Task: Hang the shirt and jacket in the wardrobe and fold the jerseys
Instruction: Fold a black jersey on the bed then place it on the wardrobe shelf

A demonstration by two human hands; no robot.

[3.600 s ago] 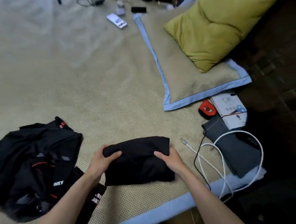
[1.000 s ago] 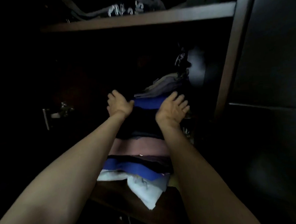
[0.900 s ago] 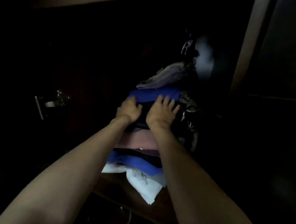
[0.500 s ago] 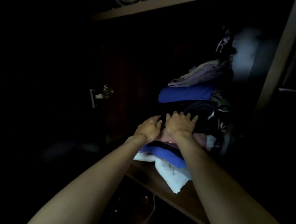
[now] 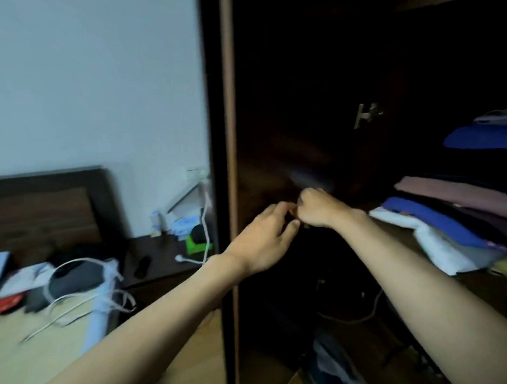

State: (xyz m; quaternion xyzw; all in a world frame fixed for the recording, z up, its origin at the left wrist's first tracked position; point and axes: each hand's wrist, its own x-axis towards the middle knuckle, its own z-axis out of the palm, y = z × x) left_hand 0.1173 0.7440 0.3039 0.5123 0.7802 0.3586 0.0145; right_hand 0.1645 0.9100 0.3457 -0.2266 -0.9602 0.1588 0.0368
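Both bare hands are meeting in front of the dark open wardrobe. The left hand is floating with its fingers loosely curled and half released; nothing can be seen inside them. The right hand is clenching into a fist, knuckles toward the left hand, and the two are almost touching at the fingertips. If the right fist is pinching something small, I cannot tell, because the place is dark and blurred.

The task's clothes are lying at the right, on the wooden shelf of the wardrobe, as a stack of folded garments. A white piece is sitting at the bottom, above it a blue one, then dark ones and a pink one. Their long axis is running from the near left toward the far right, along the shelf, and the folded edges are pointing toward the hands. Higher up, a second blue folded piece is resting with a pale one on top of it.

A metal hinge is shining on the dark inner panel. At the left, beyond the wardrobe's edge, a white cable is lying on the bed, and a green object is standing on the dark nightstand.
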